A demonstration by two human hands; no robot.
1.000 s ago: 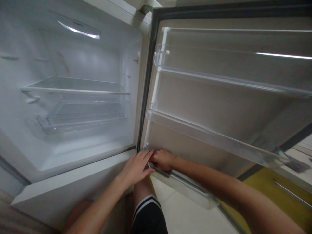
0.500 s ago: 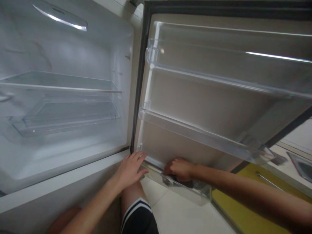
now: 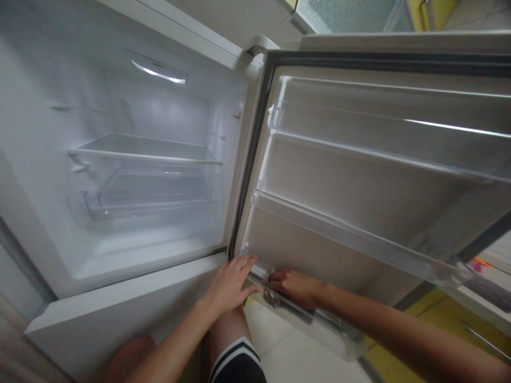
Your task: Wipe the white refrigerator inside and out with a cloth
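Refrigerator door (image 3: 351,186) stands open across the right half of the frame, its dark gasket (image 3: 257,133) running down the hinge side. Three clear bins are fitted to its inner face: an upper bin (image 3: 359,151), a middle bin (image 3: 343,229) and a bottom bin (image 3: 339,340), the last at lower centre.

The right hand (image 3: 296,288) is inside the bottom bin, toward its left part. Its fingers are bent downward; the tips are partly hidden, and whether they pinch anything cannot be told. A dark item (image 3: 297,310) shows through the bin wall just below this hand; its nature cannot be made out.

The left hand (image 3: 232,283) is at the left end of the bottom bin, fingers extended and close together, thumb held apart. Nothing is gripped; contact with the bin rim cannot be confirmed.

In the left half of the frame, the lit compartment (image 3: 159,239) contains a glass shelf (image 3: 147,146) with a clear tray (image 3: 155,207) below it. A knee in a black garment with white stripes (image 3: 239,364) is at bottom centre, beside pale floor tiles (image 3: 295,359). Yellow cabinet fronts (image 3: 443,324) show at lower right.
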